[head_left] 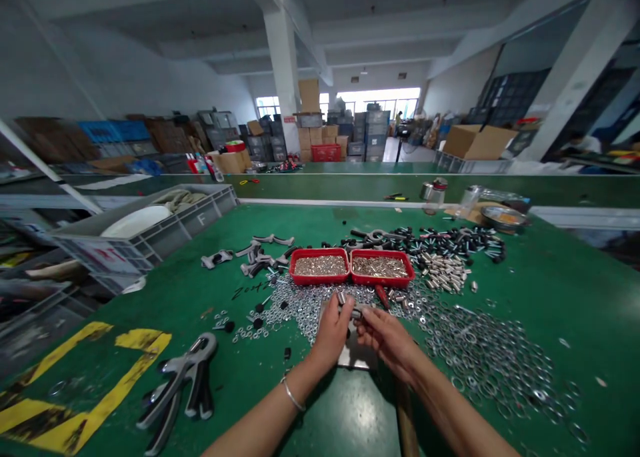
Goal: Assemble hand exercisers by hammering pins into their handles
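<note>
Just above the plate (357, 357), the left hand (330, 334) has its grip pinching a small metal part (342, 298). The right hand (390, 340) brings its fingertips right beside that part, though whether its grip pinches anything I cannot tell. Beyond them on the worktop (240, 384) stand two red trays (320, 280), with washers (493, 350) scattered about and a clamp (189, 364) lying leftward.

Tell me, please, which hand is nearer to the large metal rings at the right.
Right. The right hand is to the left of the large metal rings; the left hand is farther left, with the right hand between it and the rings.
</note>
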`<state>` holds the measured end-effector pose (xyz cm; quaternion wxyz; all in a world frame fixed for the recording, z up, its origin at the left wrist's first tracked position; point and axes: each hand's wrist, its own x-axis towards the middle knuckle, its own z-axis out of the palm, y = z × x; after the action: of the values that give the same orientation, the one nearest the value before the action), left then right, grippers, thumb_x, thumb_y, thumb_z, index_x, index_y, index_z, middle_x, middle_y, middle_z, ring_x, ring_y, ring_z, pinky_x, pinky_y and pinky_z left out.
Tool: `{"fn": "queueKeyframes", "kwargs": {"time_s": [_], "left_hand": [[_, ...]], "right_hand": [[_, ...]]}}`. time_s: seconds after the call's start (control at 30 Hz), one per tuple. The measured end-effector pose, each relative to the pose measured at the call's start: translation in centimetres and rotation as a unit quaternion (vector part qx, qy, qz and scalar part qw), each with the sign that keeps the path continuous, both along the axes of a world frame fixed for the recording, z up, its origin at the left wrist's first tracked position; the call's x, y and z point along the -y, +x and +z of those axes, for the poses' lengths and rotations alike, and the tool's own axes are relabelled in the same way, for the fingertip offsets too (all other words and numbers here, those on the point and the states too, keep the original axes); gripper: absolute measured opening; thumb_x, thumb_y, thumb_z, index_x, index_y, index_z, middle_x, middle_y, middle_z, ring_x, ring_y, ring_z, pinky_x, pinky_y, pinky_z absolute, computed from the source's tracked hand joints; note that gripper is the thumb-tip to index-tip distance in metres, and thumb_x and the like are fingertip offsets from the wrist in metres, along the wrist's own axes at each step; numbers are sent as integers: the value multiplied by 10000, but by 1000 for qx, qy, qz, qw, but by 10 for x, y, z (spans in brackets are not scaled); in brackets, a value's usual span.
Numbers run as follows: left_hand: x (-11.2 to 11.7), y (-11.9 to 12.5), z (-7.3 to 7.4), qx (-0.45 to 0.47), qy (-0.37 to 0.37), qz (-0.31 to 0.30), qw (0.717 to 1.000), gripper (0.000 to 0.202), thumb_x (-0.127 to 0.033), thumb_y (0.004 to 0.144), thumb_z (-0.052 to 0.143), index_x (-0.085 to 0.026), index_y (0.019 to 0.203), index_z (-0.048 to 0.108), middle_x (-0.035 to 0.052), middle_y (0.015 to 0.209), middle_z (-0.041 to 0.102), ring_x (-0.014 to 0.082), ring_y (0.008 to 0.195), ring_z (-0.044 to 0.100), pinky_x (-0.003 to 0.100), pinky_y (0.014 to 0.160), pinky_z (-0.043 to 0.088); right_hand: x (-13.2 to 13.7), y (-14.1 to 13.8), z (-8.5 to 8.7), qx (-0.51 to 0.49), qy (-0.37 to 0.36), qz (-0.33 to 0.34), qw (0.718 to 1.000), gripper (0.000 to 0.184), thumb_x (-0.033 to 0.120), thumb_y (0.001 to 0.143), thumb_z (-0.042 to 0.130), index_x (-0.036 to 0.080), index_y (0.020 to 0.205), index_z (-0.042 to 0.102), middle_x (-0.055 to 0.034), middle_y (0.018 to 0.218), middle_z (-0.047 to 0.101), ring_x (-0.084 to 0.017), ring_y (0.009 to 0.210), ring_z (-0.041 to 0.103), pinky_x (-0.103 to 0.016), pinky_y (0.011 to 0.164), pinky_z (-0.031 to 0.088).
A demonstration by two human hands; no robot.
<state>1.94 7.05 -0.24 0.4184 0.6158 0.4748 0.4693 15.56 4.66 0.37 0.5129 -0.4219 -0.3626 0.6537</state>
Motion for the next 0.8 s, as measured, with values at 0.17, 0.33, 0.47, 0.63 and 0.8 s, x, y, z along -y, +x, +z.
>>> {"fn": "queueKeyframes", "kwargs": {"time_s": [0.17,0.33,0.47,0.63,0.8], "left_hand": [[5,-2,-1,-4,-25,-1,1000,264,-452,977,405,-204,945,489,28,878,566,189,837,529,295,792,390],[15,-2,12,32,-29,-7,999,271,-464,973,404,-211,944,494,24,875,575,192,835,534,293,791,397],[17,-6,17,24,-24,10,999,282,-473,958,434,-203,945,515,53,910,592,215,876,547,322,835,395],[3,-4,6,49,-63,21,997,298,-501,938,457,-211,960,523,60,937,604,229,921,552,334,870,414],[-20,-7,-1,131,-111,51,984,370,-574,889,512,-210,957,531,31,890,623,224,882,585,310,824,449]], "right_hand": [[7,-1,-5,41,39,-10,998,321,454,777,741,191,931,639,-6,754,662,-153,651,639,-299,667,540],[21,1,-2,290,203,-77,932,158,377,851,671,243,927,632,-34,873,670,-209,751,661,-352,734,527],[18,0,1,337,233,-55,911,106,357,887,631,253,907,621,-23,844,660,-199,716,657,-334,706,526],[1,2,1,399,277,-9,874,172,343,949,535,258,1039,653,-57,1004,706,-227,916,673,-361,847,512],[-30,57,-3,599,312,96,731,410,348,966,500,328,1375,509,-58,1162,690,-220,995,664,-341,855,513]]}}
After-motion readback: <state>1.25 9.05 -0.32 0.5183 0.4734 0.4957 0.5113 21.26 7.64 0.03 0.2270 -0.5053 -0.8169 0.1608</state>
